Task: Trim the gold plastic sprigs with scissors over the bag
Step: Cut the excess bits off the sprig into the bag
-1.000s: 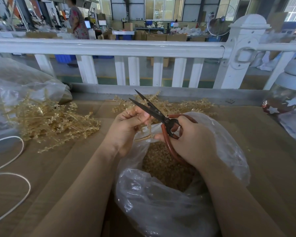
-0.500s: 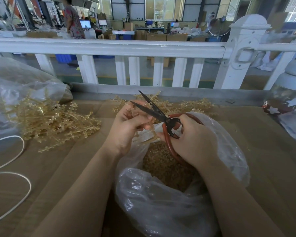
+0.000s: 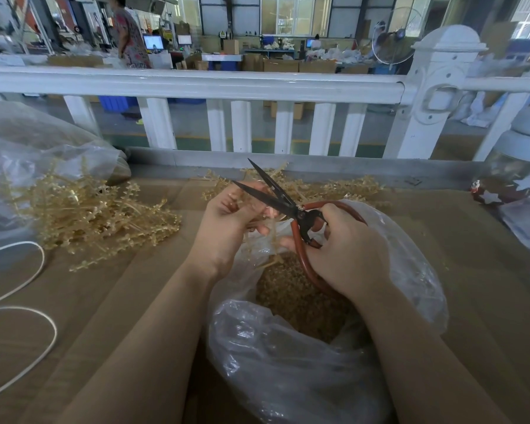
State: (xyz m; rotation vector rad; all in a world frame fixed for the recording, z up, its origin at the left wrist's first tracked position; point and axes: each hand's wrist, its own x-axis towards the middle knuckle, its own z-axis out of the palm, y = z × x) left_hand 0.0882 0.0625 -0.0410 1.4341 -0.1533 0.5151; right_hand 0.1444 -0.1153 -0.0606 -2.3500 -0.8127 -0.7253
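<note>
Over bag (image 3: 303, 362) at 6 o'clock | step: mid-trim | left hand (image 3: 227, 221) fingers pinch sprig (image 3: 271, 237) | right hand (image 3: 346, 249) grips scissors (image 3: 276, 197), blades apart | next: close blades on sprig, clear of fingers

Both hands, left (image 3: 227, 221) and right (image 3: 346, 249), raised, fingers seemingly curled.

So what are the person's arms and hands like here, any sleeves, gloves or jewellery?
Both forearms are bare up to the frame's edge, with no sleeve showing. The left hand and right hand wear no gloves, and no rings, watch or bracelet are visible.
</note>
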